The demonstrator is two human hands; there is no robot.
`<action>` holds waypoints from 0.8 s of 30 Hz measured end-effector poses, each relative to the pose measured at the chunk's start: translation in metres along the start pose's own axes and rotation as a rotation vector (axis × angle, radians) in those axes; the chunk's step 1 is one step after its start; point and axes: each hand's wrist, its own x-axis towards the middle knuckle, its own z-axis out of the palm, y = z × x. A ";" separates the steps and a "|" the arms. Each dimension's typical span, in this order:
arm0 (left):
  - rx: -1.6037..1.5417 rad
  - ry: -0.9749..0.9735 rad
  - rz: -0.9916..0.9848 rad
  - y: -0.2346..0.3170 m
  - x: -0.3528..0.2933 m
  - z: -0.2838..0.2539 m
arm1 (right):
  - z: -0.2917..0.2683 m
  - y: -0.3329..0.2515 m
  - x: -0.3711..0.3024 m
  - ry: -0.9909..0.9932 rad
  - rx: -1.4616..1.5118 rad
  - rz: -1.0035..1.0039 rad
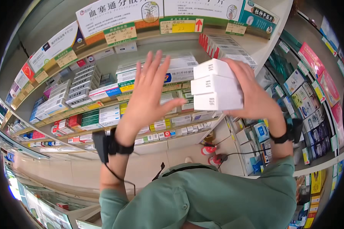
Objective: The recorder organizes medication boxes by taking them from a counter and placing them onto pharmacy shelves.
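My right hand [254,89] is closed around a stack of three white medicine boxes [214,86], gripping them from their right side. Small dark print shows on the box ends facing left. To the left of the stack, my left hand [151,91] is raised with its fingers spread and nothing in it. Its thumb points toward the boxes but stays apart from them. Behind both hands is a shelf with white boxes [179,61] lying in rows, partly covered by my left hand. A row of red-and-white boxes [227,49] stands beyond the held stack.
Stepped shelves [84,103] packed with medicine boxes curve along the left. On the right stands another display rack [309,99] of colourful packages. Price tags [181,26] line the upper shelf edge. Red-and-white bottles [212,152] stand on the tiled floor [160,154] below.
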 end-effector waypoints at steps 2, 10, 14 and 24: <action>0.070 -0.084 -0.025 -0.002 0.047 0.006 | -0.006 0.020 0.016 -0.061 -0.069 -0.019; 0.191 -0.483 -0.209 -0.019 0.087 0.027 | -0.005 0.088 0.053 -0.067 -0.091 -0.024; 0.106 -0.333 -0.104 -0.028 0.079 0.034 | 0.005 0.108 0.084 -0.047 -0.145 0.028; 0.090 -0.316 -0.089 -0.030 0.079 0.037 | 0.065 0.124 0.185 -0.267 -0.377 0.383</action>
